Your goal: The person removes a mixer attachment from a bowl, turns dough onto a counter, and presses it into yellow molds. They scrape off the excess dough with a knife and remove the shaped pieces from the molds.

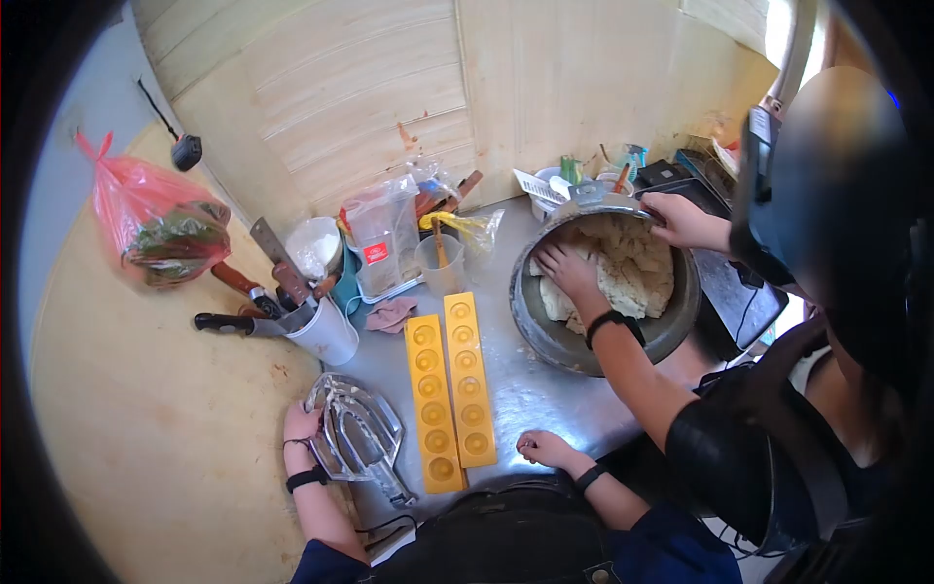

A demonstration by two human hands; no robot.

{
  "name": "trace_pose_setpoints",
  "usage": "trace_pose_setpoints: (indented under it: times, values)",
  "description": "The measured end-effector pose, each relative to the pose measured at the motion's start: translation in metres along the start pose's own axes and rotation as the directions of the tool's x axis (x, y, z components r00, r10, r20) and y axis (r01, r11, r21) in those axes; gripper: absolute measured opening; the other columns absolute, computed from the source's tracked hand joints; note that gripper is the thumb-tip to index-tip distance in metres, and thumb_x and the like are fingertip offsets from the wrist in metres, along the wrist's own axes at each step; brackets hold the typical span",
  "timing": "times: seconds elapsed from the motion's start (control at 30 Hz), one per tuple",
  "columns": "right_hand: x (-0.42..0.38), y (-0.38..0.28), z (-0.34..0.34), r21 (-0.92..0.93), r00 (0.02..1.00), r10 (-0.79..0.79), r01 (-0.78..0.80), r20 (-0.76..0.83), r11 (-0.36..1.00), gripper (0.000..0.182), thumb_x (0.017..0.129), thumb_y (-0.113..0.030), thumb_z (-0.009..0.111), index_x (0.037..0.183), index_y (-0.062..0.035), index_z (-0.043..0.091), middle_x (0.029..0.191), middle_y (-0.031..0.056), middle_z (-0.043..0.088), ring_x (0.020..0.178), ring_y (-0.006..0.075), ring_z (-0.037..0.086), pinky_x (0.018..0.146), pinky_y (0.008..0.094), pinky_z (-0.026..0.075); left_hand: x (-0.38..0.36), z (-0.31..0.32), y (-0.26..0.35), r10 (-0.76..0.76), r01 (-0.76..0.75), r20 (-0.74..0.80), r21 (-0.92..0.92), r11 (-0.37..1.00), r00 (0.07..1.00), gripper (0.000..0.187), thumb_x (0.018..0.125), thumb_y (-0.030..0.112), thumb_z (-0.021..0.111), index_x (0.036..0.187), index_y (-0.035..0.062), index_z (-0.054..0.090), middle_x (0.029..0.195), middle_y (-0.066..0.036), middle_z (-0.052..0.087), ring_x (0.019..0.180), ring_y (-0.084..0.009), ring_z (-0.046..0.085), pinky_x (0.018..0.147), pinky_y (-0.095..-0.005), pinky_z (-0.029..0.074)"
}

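Note:
My left hand (303,422) is closed on the outer edge of a metal mixer beater (368,419), smeared with pale residue and lying tilted at the table's left edge. My right hand (547,449) rests near the table's front edge with its fingers curled in; whether anything is inside them is hidden. Between my hands lie two long yellow molds, the left mold (429,404) and the right mold (469,380), each with a row of round cavities.
At right, a co-worker's hands (569,273) are in and on a large metal bowl (530,326) of pale crumbly dough (637,277). A white container (328,336) of knives stands at left, near a clear measuring jug (443,268). A red plastic bag (161,219) hangs on the wall.

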State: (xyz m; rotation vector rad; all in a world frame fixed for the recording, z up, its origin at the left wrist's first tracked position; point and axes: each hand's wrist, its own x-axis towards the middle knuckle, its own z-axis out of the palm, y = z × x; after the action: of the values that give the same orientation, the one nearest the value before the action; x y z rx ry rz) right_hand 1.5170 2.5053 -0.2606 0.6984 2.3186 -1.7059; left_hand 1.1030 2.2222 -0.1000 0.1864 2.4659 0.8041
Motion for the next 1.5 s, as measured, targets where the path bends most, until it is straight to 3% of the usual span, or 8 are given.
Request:
trace_pose_setpoints:
  times: [0.23, 0.57, 0.87, 0.97, 1.03, 1.23, 1.33, 1.5]
  values:
    - [0.007, 0.012, 0.008, 0.003, 1.000, -0.001, 0.001, -0.017, 1.000, 0.017, 0.087, -0.016, 0.055, 0.096, -0.0026, 0.060, 0.076, 0.0059, 0.062, 0.065, 0.0137, 0.061, 0.061, 0.0291, 0.050, 0.056, 0.030, -0.015, 0.283, -0.178, -0.175, 0.455, 0.872, 0.943, 0.029, 0.072, 0.017, 0.069, 0.092, -0.0024, 0.060, 0.091, -0.025, 0.063, 0.089, -0.0384, 0.062, 0.078, -0.0431, 0.050]
    - [-0.007, -0.017, -0.002, 0.001, 0.999, 0.034, -0.034, 0.004, 0.999, 0.018, 0.087, -0.014, 0.055, 0.099, -0.0029, 0.060, 0.075, 0.0056, 0.062, 0.064, 0.0133, 0.060, 0.063, 0.0301, 0.050, 0.055, 0.084, -0.010, 0.243, -0.146, -0.237, 0.363, 0.920, 0.941, 0.053, 0.075, 0.014, 0.062, 0.124, 0.0001, 0.048, 0.117, -0.024, 0.056, 0.110, -0.0376, 0.053, 0.098, -0.0412, 0.040]
    - [-0.027, -0.028, -0.015, -0.213, 0.917, -0.143, 0.066, -0.372, 0.975, 0.021, 0.086, -0.021, 0.059, 0.096, -0.0035, 0.063, 0.091, 0.0140, 0.065, 0.072, 0.0245, 0.063, 0.068, 0.0337, 0.049, -0.030, 0.169, 0.036, 0.724, -0.694, -0.075, 0.231, 0.682, 0.686, 0.060, 0.079, 0.017, 0.064, 0.130, -0.0023, 0.040, 0.130, -0.023, 0.045, 0.124, -0.0395, 0.040, 0.107, -0.0433, 0.030]
    - [-0.040, -0.018, -0.034, -0.070, 0.755, 0.040, -0.113, -0.655, 0.991, 0.020, 0.086, -0.021, 0.060, 0.094, -0.0036, 0.062, 0.086, 0.0121, 0.064, 0.073, 0.0201, 0.061, 0.064, 0.0333, 0.047, -0.043, 0.174, 0.108, 0.859, -0.859, 0.044, -0.025, 0.512, 0.511, 0.066, 0.080, 0.021, 0.066, 0.133, -0.0054, 0.035, 0.132, -0.025, 0.043, 0.126, -0.0381, 0.040, 0.107, -0.0418, 0.030]
    - [-0.069, -0.058, -0.046, 0.163, 0.256, 0.119, 0.160, -0.959, 0.974, 0.023, 0.086, -0.024, 0.061, 0.092, -0.0018, 0.060, 0.079, 0.0089, 0.060, 0.069, 0.0177, 0.058, 0.060, 0.0333, 0.046, -0.050, 0.182, 0.178, 0.911, -0.900, 0.062, -0.142, 0.413, 0.409, 0.070, 0.081, 0.024, 0.067, 0.134, -0.0064, 0.034, 0.133, -0.026, 0.042, 0.126, -0.0377, 0.040, 0.107, -0.0408, 0.031]
    - [-0.065, -0.009, -0.105, 0.667, 0.208, 0.648, 0.407, -0.732, 0.624, 0.034, 0.085, -0.026, 0.065, 0.106, -0.0021, 0.054, 0.087, 0.0073, 0.059, 0.069, 0.0179, 0.058, 0.056, 0.0301, 0.049, -0.078, 0.234, 0.346, 0.984, -0.971, 0.037, -0.162, 0.176, 0.172, 0.065, 0.079, 0.027, 0.068, 0.129, -0.0024, 0.038, 0.126, -0.024, 0.047, 0.119, -0.0384, 0.045, 0.098, -0.0413, 0.039]
    - [-0.051, 0.003, -0.126, 0.797, 0.380, 0.704, 0.359, -0.600, 0.485, 0.040, 0.089, -0.028, 0.061, 0.117, -0.0037, 0.046, 0.095, 0.0089, 0.060, 0.073, 0.0224, 0.063, 0.055, 0.0327, 0.053, -0.078, 0.258, 0.383, 0.915, -0.928, -0.171, -0.146, 0.342, 0.365, 0.038, 0.079, 0.025, 0.067, 0.107, 0.0058, 0.050, 0.107, -0.019, 0.057, 0.094, -0.0389, 0.057, 0.074, -0.0457, 0.046]
    - [0.007, 0.121, -0.092, 0.397, 0.373, 0.281, 0.283, -0.884, 0.873, 0.037, 0.096, -0.030, 0.048, 0.123, -0.0049, 0.044, 0.100, 0.0140, 0.063, 0.075, 0.0268, 0.067, 0.058, 0.0365, 0.057, -0.059, 0.281, 0.418, 0.961, -0.965, -0.098, 0.023, 0.261, 0.257, 0.023, 0.080, 0.022, 0.066, 0.091, 0.0045, 0.057, 0.089, -0.017, 0.063, 0.079, -0.0382, 0.060, 0.068, -0.0464, 0.048]
